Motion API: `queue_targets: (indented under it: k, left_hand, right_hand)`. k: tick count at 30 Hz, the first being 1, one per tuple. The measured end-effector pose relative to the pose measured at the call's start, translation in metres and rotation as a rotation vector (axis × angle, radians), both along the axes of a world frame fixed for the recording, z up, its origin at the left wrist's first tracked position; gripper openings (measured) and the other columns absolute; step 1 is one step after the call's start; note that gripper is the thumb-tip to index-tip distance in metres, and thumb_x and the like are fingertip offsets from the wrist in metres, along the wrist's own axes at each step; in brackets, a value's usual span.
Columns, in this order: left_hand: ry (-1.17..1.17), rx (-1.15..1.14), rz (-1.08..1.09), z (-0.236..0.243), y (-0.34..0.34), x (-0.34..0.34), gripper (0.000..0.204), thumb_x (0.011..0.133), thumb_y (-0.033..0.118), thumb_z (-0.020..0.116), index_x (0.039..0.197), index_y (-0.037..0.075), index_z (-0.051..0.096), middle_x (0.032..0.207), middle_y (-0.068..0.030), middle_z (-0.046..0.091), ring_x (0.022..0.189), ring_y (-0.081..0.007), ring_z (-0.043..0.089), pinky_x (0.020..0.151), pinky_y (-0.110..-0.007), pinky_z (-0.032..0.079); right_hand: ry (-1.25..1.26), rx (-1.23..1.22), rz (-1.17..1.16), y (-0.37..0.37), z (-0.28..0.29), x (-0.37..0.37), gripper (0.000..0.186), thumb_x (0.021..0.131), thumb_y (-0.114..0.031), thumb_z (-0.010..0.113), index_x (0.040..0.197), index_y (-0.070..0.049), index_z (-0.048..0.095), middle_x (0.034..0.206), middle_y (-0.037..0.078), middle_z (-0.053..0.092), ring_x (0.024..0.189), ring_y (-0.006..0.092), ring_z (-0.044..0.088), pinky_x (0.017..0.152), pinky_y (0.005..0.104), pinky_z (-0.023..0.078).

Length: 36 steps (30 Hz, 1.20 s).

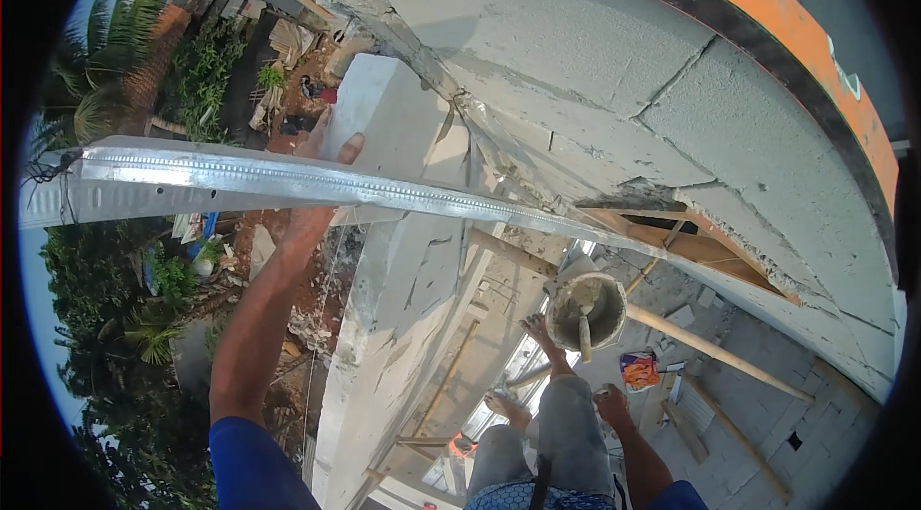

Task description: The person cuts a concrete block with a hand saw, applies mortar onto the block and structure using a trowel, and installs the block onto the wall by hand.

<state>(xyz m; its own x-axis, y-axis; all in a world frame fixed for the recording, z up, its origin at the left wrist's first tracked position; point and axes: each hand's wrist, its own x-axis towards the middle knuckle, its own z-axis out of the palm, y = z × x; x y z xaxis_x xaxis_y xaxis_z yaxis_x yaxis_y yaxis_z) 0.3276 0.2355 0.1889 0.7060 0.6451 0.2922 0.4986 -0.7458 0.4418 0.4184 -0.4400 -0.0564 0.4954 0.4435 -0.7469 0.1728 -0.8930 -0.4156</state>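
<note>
My left hand grips a pale lightweight block standing at the wall's top edge, its palm partly hidden behind a long galvanized metal strip crossing in front. My right hand is low at the right, beside my leg, with fingers curled; whether it holds anything is hidden. A mortar bucket with a trowel in it sits above my legs and bare feet.
A block wall with an orange-edged band rises at the right, above a framed opening. Bamboo poles cross below. At left is a long drop to rubble, trees and roofing. A thin string runs beside the wall.
</note>
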Motion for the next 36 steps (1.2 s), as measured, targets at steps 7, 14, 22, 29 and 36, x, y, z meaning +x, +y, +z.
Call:
queue_targets:
  k: [7,14,22,29,36]
  left_hand:
    - [-0.340,-0.509,0.127,0.018,-0.015,0.026,0.057,0.087,0.021,0.071,0.131,-0.006,0.048,0.116,-0.0124,0.061,0.106,-0.0180,0.057,0.094,-0.032,0.046]
    - [-0.282,-0.686,0.197,0.020,-0.010,0.019,0.053,0.083,0.016,0.075,0.126,-0.003,0.049,0.113,-0.0115,0.061,0.100,-0.0162,0.059,0.089,-0.030,0.048]
    - [-0.323,-0.720,0.312,0.025,-0.022,0.025,0.066,0.078,0.024,0.079,0.128,-0.003,0.046,0.116,-0.0147,0.060,0.106,-0.0203,0.059,0.091,-0.035,0.049]
    - [-0.038,-0.543,0.162,0.035,-0.012,0.019,0.073,0.076,0.034,0.079,0.128,-0.006,0.047,0.115,-0.0184,0.061,0.104,-0.0226,0.061,0.090,-0.036,0.049]
    - [-0.207,-0.722,0.209,0.023,-0.018,0.026,0.069,0.078,0.031,0.078,0.128,-0.007,0.048,0.111,-0.0168,0.063,0.093,-0.0220,0.065,0.083,-0.034,0.052]
  right_hand:
    - [0.026,-0.057,0.017,0.027,-0.002,-0.006,0.041,0.080,-0.032,0.067,0.104,0.001,0.057,0.093,0.022,0.065,0.088,0.0414,0.063,0.080,0.0497,0.049]
    - [0.036,-0.009,0.083,0.048,-0.011,-0.005,0.047,0.079,-0.032,0.068,0.111,0.001,0.058,0.096,0.023,0.065,0.091,0.0412,0.062,0.084,0.0483,0.048]
    - [0.096,0.012,0.129,0.063,-0.022,-0.005,0.049,0.080,-0.032,0.066,0.112,0.005,0.056,0.096,0.025,0.065,0.093,0.0425,0.062,0.085,0.0486,0.048]
    - [0.076,-0.007,0.098,0.066,-0.024,-0.002,0.049,0.080,-0.031,0.066,0.113,0.004,0.056,0.094,0.023,0.066,0.090,0.0407,0.064,0.081,0.0470,0.050]
    - [0.031,-0.014,0.089,0.070,-0.026,0.001,0.051,0.079,-0.031,0.069,0.114,0.003,0.056,0.093,0.022,0.066,0.089,0.0390,0.064,0.080,0.0462,0.051]
